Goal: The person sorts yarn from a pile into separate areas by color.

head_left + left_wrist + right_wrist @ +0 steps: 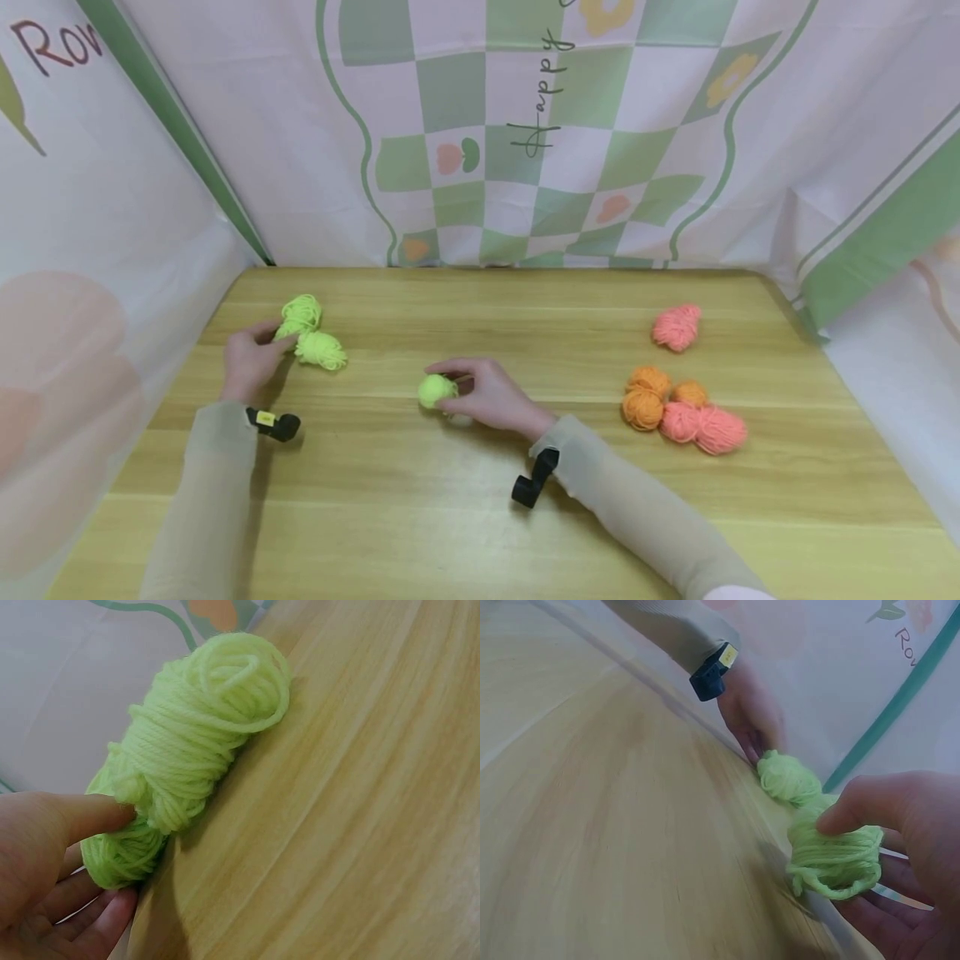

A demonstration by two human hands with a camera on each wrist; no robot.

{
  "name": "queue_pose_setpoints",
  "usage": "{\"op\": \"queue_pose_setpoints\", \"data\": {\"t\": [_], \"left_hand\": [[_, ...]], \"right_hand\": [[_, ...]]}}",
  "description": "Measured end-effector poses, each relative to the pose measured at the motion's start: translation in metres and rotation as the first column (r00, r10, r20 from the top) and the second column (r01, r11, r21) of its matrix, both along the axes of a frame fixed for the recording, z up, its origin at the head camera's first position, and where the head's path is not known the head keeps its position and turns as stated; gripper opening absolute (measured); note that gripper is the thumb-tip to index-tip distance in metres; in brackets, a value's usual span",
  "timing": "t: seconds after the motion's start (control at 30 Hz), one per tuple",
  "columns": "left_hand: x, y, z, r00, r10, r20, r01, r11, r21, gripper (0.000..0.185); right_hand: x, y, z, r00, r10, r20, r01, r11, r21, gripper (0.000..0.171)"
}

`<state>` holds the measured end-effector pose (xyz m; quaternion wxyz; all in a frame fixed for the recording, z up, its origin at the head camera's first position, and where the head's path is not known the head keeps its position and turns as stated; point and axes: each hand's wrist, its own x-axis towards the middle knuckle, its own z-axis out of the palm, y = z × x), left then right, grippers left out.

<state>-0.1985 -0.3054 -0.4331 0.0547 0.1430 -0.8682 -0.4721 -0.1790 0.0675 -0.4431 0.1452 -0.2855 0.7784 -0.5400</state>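
Observation:
Two yellow-green yarn balls lie together at the left of the table, one behind [302, 312] and one in front [321, 351]. My left hand [252, 360] holds them from the left side; in the left wrist view the thumb [97, 816] rests at the front ball's end, with the other fingers around the rear ball's lower end. Near the table's middle, my right hand [491, 396] grips another yellow-green yarn ball [435, 391] between thumb and fingers. The right wrist view shows that ball [832, 855] close up, its strands wound in loops.
At the right lie orange yarn balls, a larger one [646, 398] and a smaller one [689, 392], touching a pink yarn ball [712, 428]. Another pink yarn ball [677, 327] sits farther back. A printed curtain [517, 192] hangs along the table's [420, 517] back edge.

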Motion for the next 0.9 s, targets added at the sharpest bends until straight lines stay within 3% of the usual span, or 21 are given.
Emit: {"op": "queue_pose_setpoints", "data": {"t": [0.9], "left_hand": [[0.001,-0.001,0.001,1.000,-0.016,0.010,0.016,1.000,-0.007,0.053]], "right_hand": [[-0.007,-0.030,0.000,0.999,-0.009,0.049,0.009,1.000,-0.011,0.049]]}}
